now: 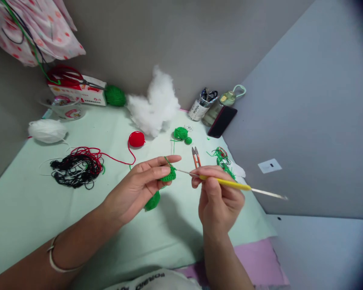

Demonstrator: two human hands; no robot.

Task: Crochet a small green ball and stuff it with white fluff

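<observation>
Between the thumb and fingers of my left hand (139, 183) is a small green crochet piece (169, 175). Green yarn runs over the index finger of that hand. My right hand (220, 199) grips a crochet hook (232, 184) by its yellow handle, like a pen. The hook's thin metal tip points left and meets the edge of the green piece; whether it is inside a stitch is too small to tell. Below my left hand, another green crocheted or yarn piece (153, 201) lies on the cloth. Orange-handled thread snips (196, 157) lie just beyond my right hand.
On the pale green cloth (109, 253) are a tangle of black yarn (75, 169), a red yarn ball (136, 139), a white yarn ball (47, 131), a green yarn ball (180, 133) and white stuffing (155, 104). A phone (222, 122) leans near a bottle at the back right. Walls enclose the table.
</observation>
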